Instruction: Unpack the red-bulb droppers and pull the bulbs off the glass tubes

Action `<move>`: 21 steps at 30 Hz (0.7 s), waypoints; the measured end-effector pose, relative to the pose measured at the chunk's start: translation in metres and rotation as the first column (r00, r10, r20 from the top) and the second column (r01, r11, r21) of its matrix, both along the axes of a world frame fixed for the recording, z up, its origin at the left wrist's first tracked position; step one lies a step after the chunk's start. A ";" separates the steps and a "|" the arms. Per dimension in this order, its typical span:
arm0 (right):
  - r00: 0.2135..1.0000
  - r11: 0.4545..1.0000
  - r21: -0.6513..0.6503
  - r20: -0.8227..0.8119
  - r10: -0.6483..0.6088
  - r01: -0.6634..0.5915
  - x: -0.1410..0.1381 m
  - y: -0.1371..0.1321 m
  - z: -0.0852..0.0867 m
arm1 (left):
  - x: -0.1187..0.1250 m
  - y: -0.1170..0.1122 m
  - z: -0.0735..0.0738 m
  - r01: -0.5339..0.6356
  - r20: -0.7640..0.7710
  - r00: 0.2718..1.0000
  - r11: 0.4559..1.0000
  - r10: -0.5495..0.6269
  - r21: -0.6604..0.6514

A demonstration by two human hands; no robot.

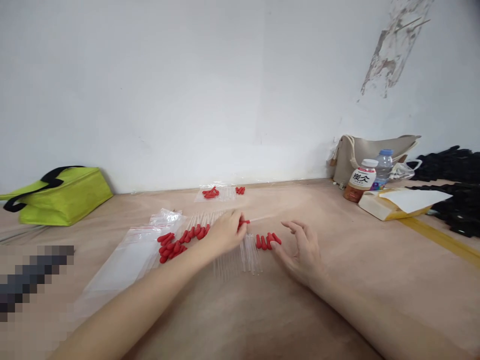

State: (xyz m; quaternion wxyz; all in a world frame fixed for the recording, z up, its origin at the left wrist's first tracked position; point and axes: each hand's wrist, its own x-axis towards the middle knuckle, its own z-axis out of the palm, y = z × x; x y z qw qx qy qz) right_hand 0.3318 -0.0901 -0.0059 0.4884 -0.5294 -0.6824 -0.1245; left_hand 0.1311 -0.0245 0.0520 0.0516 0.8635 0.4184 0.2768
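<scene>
My left hand [228, 232] is closed around a red-ended dropper [245, 222], whose thin clear tube points right. My right hand [302, 252] holds nothing, its fingers apart, close beside a short row of red rubber bulbs [264, 242]. Under and in front of my left hand lie several thin clear tubes [249, 255], side by side. A heap of red bulbs [170, 248] lies left of my left forearm. More droppers with red ends [193, 232] lie behind that forearm, partly hidden by it.
Clear zip bags [120, 260] lie at the left. Near the wall is a bag [225, 193] with red bulbs and tubes. A lime-green bag [67, 197] stands far left. Right are a drink bottle [360, 181], a water bottle [384, 167], an open box [382, 206] and black items [453, 200].
</scene>
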 end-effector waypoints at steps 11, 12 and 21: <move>0.874 0.923 -0.023 0.311 0.373 -0.385 -0.033 -0.021 0.003 | -0.058 -0.073 -0.058 0.203 0.034 0.974 0.930 -0.224 0.305; 0.872 0.922 -0.034 0.313 0.375 -0.385 -0.035 -0.021 0.001 | -0.056 -0.072 -0.058 0.203 0.040 0.974 0.933 -0.225 0.297; 0.840 0.913 -0.072 0.368 0.399 -0.402 -0.035 -0.025 -0.002 | -0.053 -0.074 -0.050 0.242 -0.064 0.970 0.916 -0.233 0.320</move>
